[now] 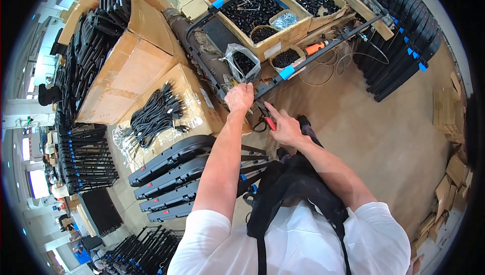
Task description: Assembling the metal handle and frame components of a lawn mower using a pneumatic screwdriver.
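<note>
My left hand [239,98] is closed at the near corner of a black tubular frame [202,17]. A thin dark strand runs up from its fingers, but what it grips is mostly hidden. Just to the right and nearer me, my right hand [287,129] is closed round a red-handled hand tool [271,124], its index finger stretched toward the frame corner. The tool's head is too small to make out. A black cable loop [259,126] hangs between the hands. Blue pieces [286,73] are fixed on the frame. Beyond my left hand sits a plastic-lined tub [255,67] of small black parts.
Cardboard bins [283,42] of black parts and screws lie under the frame. An orange-bodied tool [317,48] rests beside them. At left, coiled black cables [159,113] lie on a carton; long black housings [174,161] are stacked nearer me. Black frames [404,27] stand at far right.
</note>
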The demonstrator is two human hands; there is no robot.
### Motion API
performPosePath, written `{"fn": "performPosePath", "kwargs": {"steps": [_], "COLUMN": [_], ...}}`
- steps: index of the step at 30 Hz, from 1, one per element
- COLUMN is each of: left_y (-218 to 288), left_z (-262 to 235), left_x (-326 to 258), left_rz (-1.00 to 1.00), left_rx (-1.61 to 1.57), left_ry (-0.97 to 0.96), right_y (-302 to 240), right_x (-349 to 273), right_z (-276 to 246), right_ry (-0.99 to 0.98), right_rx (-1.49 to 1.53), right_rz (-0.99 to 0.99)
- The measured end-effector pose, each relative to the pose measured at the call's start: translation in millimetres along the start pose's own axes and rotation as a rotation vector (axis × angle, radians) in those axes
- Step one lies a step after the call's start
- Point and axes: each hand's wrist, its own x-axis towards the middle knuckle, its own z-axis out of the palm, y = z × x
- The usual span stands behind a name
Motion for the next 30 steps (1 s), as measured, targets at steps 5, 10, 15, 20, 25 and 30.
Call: {"fn": "performPosePath", "kwargs": {"steps": [5,10,15,20,25,30], "left_y": [23.0,0.8,3.2,10.7,8.7,-12.3], "left_z": [2.1,5.5,5.0,12.9,22.1,1.0], "left_x": [0.0,1.3,-0.7,0.2,10.3,-3.2], "left_rz": [0.021,0.000,-0.006,-0.016,-0.009,-0.060], "left_rx": [-0.030,0.014,0.002,-0.018,-0.036,0.070], "left_ry": [-0.021,0.017,0.049,0.031,0.098,0.098], "right_y": [94.8,33.6,29.2,22.9,92.5,111.3], "right_x": [18.2,32.4,17.0,13.3,6.6,95.7], "right_z": [25.8,-38.0,-13.1,-23.9,4.2,24.8], "right_ry": [-0.496,-0.384,-0.312,-0.435,-0.219,-0.265], "right_rx": [1.387,0.088,0.084,0.309,0.166,0.133], "right_rz": [0.196,0.071,0.233,0.380,0.184,0.386]}}
